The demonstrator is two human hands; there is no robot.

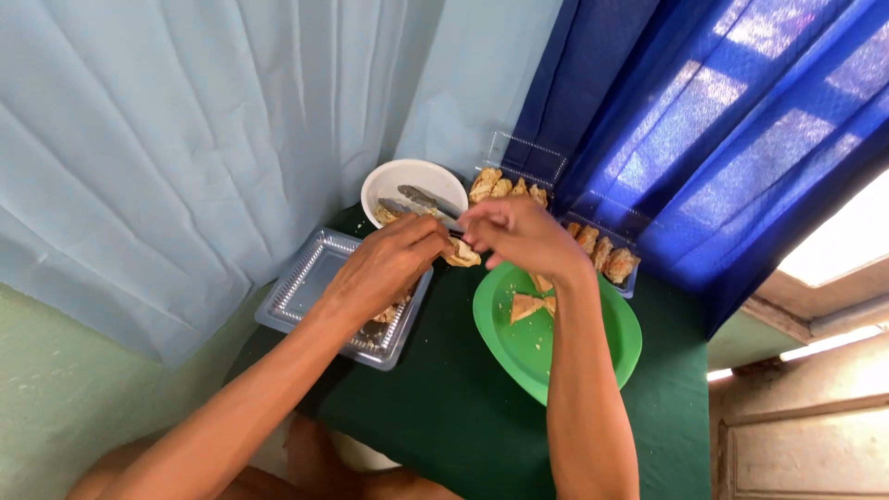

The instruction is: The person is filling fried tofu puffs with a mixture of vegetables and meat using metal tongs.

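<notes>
Both hands, left hand (384, 264) and right hand (519, 236), pinch one pale folded pastry piece (461, 254) at frame centre, above a dark green cloth-covered table (463, 407). Clear plastic tray (310, 278) lies left, round green plastic plate (593, 347) right, white bowl (389, 181) behind; pale and blue curtains crowd the table's far edge.

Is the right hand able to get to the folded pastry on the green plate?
Probably yes. The right hand hovers just above the green plate, and the folded pastry lies uncovered below the wrist. But both hands are pinching another pastry piece with the left hand, so its fingers are occupied.
</notes>
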